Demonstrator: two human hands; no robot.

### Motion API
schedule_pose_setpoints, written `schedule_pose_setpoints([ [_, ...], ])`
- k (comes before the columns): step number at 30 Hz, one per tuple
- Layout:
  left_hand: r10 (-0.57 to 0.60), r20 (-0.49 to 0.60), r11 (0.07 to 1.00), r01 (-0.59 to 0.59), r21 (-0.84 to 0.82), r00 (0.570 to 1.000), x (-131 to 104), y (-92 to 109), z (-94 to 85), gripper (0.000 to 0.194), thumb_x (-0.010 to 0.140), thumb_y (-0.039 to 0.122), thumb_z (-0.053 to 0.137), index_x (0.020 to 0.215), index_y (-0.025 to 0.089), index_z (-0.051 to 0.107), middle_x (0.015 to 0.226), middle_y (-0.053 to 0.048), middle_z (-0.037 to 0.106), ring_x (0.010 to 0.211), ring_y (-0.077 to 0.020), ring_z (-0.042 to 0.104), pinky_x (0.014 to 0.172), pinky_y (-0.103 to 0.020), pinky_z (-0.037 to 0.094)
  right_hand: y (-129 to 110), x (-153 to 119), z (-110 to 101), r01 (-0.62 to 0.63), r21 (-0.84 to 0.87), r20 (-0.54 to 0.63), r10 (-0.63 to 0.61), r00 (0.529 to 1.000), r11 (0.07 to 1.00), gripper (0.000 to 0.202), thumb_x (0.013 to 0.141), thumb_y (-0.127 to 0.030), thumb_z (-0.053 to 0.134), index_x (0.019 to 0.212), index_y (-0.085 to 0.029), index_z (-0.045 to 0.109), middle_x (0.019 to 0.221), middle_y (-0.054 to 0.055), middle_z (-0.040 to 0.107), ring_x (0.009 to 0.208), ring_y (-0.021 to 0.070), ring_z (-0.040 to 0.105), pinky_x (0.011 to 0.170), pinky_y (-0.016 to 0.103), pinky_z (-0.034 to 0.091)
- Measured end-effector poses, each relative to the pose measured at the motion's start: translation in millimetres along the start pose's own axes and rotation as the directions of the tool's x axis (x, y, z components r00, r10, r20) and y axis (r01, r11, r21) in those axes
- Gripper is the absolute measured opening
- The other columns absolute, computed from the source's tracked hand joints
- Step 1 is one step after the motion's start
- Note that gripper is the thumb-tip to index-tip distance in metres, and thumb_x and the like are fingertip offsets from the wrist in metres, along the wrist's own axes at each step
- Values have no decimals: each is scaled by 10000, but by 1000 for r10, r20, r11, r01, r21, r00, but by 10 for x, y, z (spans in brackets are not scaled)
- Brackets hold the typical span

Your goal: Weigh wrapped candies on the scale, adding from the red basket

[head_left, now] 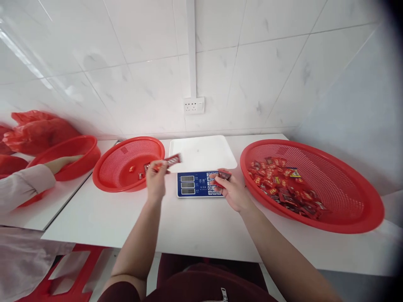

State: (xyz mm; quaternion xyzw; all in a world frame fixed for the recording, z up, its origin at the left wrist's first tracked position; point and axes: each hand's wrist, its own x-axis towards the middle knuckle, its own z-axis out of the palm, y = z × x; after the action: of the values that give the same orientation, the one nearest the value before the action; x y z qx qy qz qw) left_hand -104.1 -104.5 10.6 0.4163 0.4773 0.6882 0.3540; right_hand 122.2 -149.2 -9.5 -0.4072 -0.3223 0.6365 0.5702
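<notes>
Packets (173, 160) pinched by both hands (156, 178) | scale (203, 153) between basket rims (374, 212) | narrow side gaps

White table (201, 228) under scale (201, 152), baskets (346, 197)

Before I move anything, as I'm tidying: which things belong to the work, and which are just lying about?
Likely in use: packets in left hand and right hand; scale; left basket; right basket.
Apparently apart: red bag; socket; co-worker's basin.

The left hand (156, 176) holds a wrapped candy (173, 160) near the scale (201, 154); the right hand (232, 189) holds another candy (224, 173). A left basket (115, 161) and fuller right basket (343, 195) flank the scale.
</notes>
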Motion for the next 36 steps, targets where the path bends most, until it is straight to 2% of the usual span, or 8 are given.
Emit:
schedule_pose_setpoints([
  [3,160,-233,954,-89,288,959,457,180,-431,236,742,368,653,855,177,572,758,14,579,552,-70,493,546,-211,437,-8,-30,-39,19,-30,30,-18,999,999,393,616,-304,791,919,-260,546,977,-22,636,864,147,642,744,293,548],
  [7,355,-217,749,-137,648,909,650,319,-677,399,729,292,686,1102,203,575,1150,-73,525,699,-100,528,733,-300,478,-28,-47,-27,16,-137,113,0,994,990,347,689,-360,734,975,-242,577,971,-1,618,842,138,638,808,320,532],
  [11,59,82,823,-95,560,995,222,271,-356,278,765,353,629,992,192,640,896,-42,622,683,-131,560,647,-279,475,-38,-65,41,34,-245,193,14,981,969,388,729,-361,695,1053,-238,523,957,20,652,746,129,625,647,287,501],
  [14,-250,465,909,41,414,850,-280,158,2,318,735,402,659,951,168,660,776,-29,642,649,-137,582,610,-266,466,-17,-109,88,71,-355,278,33,960,932,499,733,-334,685,1172,-249,462,914,18,663,691,135,602,563,276,456],
  [18,-305,675,944,122,305,672,-721,17,250,272,739,415,673,811,154,643,741,-31,638,696,-162,627,671,-287,477,8,-207,89,116,-527,370,104,923,842,692,792,-305,617,1394,-263,279,807,-9,644,688,153,577,578,298,452],
  [25,-13,233,891,-94,443,972,-236,204,-107,228,707,386,683,770,174,632,743,-17,640,720,-155,597,675,-273,468,10,-319,-35,58,-571,280,127,951,819,695,816,-340,565,1424,-290,233,985,32,653,749,166,600,666,340,504],
  [30,213,-79,745,-109,658,974,361,414,-529,380,670,293,721,1005,205,568,990,-59,602,775,-161,585,686,-300,479,25,-352,-79,74,-566,294,118,949,821,585,839,-390,550,1373,-307,326,979,39,661,763,189,605,693,376,504],
  [36,-35,255,973,-25,230,966,-114,235,-227,287,752,193,606,931,218,384,853,-10,608,782,-126,616,751,-311,510,97,-352,-41,117,-544,300,63,952,831,448,858,-399,525,1286,-290,454,1011,53,639,777,191,610,669,366,500],
])
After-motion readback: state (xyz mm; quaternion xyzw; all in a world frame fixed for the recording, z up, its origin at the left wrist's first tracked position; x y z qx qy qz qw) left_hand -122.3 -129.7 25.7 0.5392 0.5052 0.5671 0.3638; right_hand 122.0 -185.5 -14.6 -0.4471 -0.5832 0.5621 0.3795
